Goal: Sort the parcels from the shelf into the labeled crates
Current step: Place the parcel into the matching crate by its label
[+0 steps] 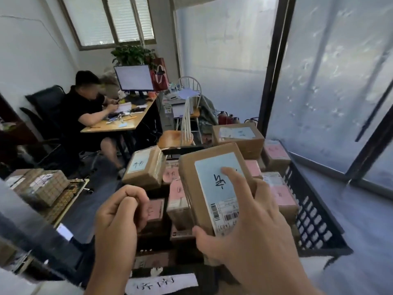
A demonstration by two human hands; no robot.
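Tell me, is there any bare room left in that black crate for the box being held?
Hardly. The crate is packed edge to edge with pink-labelled parcels, two blue-labelled boxes riding on top. The right hand holds the box above them. Bare floor lies between crate and glass wall.

We see a black slatted plastic crate (314,218) on the grey floor (361,220), w/ brown cardboard parcels (238,138) piled inside, pink- and blue-labelled. A white handwritten paper label (161,284) sits on its near rim. Left, a wooden counter (119,124) carries a black-framed monitor (134,78) and scattered papers (124,107).
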